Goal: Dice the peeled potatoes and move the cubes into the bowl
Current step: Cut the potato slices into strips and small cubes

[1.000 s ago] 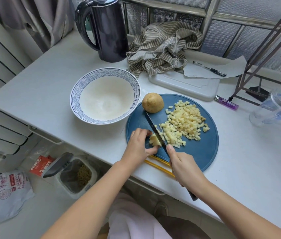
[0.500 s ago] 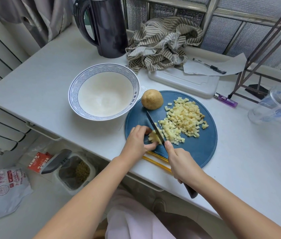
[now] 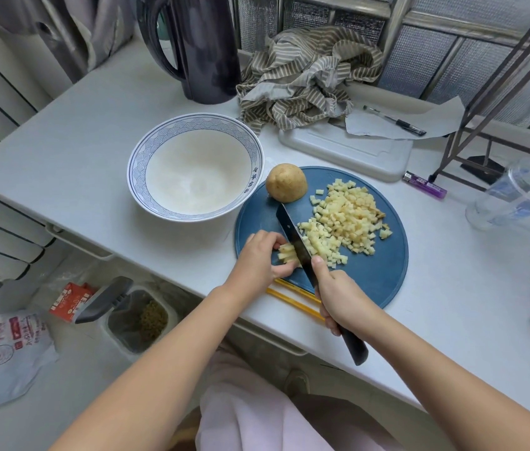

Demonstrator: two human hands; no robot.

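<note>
On blue board (image 3: 371,275), knife (image 3: 292,232) against potato strips (image 3: 286,253)

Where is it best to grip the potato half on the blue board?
Grip the potato half around its rounded dome, from above: it seems to sit cut side down, so the top is free. Keep off its near side, where the knife tip lies close.

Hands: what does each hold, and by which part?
The right hand grips the knife by its handle. The left hand pinches the potato piece left of the blade.

Pale cubes (image 3: 345,219) and half potato (image 3: 286,182) on board (image 3: 371,275), beside bowl (image 3: 192,177)
</note>
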